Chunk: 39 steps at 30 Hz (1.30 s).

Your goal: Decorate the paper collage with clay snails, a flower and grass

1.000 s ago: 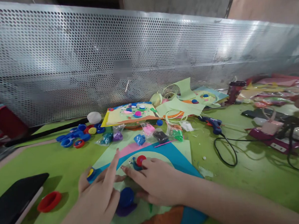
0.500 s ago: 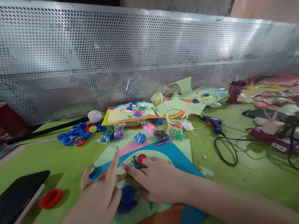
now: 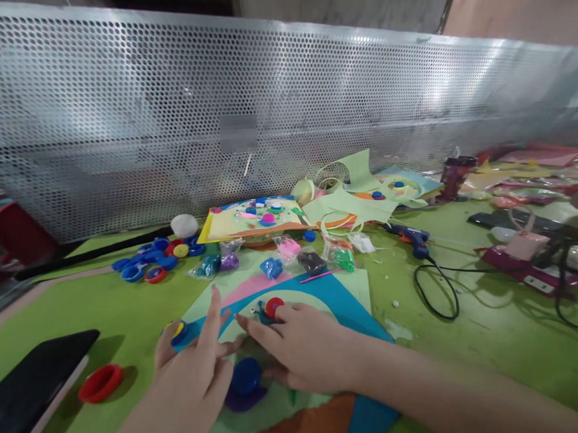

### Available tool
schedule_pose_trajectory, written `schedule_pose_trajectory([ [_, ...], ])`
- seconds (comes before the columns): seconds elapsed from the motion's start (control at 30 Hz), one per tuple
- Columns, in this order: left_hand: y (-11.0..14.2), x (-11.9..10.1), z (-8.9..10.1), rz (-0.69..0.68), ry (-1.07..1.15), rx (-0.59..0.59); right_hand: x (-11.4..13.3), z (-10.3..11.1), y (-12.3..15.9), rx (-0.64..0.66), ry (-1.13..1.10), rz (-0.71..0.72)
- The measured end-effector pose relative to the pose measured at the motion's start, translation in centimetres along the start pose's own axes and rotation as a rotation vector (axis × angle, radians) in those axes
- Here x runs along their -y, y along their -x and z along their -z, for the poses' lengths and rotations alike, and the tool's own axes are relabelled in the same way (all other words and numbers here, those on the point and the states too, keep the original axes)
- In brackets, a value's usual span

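My left hand (image 3: 193, 370) is over the left side of a layered paper picture (image 3: 354, 307), with its fingers spread and one pointing up. Just behind its left finger is a blue and yellow bottle cap (image 3: 179, 331). My right hand (image 3: 308, 345) lies low on the picture, index finger stretched out and touching a small snail-like clay figure or the paper near it; the contact is partly hidden. At its knuckles a red cap (image 3: 274, 307) tops the blue-green clay figure (image 3: 261, 313). Between the hands, a blue cap (image 3: 246, 376) sits on purple clay (image 3: 245, 400).
Bagged clay (image 3: 312, 262) and a pink stick (image 3: 320, 276) lie behind the picture. Loose caps (image 3: 150, 256) are at the back left. A red cap (image 3: 101, 383) and black phone-like slab (image 3: 36, 385) are left. A corded glue gun (image 3: 413, 239) lies right; a perforated metal panel (image 3: 167, 106) stands behind.
My left hand has shifted slightly left, its fingers drawing a little away from the right fingertip and uncovering more of the blue and yellow cap. The right hand has barely moved.
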<state>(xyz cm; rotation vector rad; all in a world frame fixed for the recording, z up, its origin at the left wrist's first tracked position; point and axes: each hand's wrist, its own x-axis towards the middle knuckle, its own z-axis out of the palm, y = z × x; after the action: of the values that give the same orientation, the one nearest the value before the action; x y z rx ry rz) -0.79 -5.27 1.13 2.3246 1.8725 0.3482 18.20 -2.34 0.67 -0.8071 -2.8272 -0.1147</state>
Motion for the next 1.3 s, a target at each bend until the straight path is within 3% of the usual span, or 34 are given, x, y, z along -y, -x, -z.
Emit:
schedule_pose_trajectory([
  [0.1, 0.0, 0.0, -0.1, 0.028, 0.008, 0.04, 0.1, 0.0, 0.0, 0.013, 0.008, -0.006],
  [0.23, 0.3, 0.1, 0.1, 0.01, -0.001, 0.004, 0.1, 0.0, -0.1, 0.029, 0.017, 0.012],
  [0.37, 0.3, -0.4, 1.0, 0.059, 0.03, 0.104, 0.0, 0.0, 0.0, 0.01, 0.016, 0.007],
  [0.67, 0.0, -0.5, 1.1, 0.102, 0.02, 0.164, 0.2, -0.3, -0.2, 0.006, 0.036, 0.023],
  [1.03, 0.2, 0.7, 0.3, 0.036, 0.002, 0.131, 0.1, -0.2, -0.2, 0.009, 0.034, 0.019],
  [1.3, 0.3, -0.3, 0.6, 0.057, -0.008, 0.076, 0.2, 0.2, -0.3, 0.028, 0.036, 0.023],
])
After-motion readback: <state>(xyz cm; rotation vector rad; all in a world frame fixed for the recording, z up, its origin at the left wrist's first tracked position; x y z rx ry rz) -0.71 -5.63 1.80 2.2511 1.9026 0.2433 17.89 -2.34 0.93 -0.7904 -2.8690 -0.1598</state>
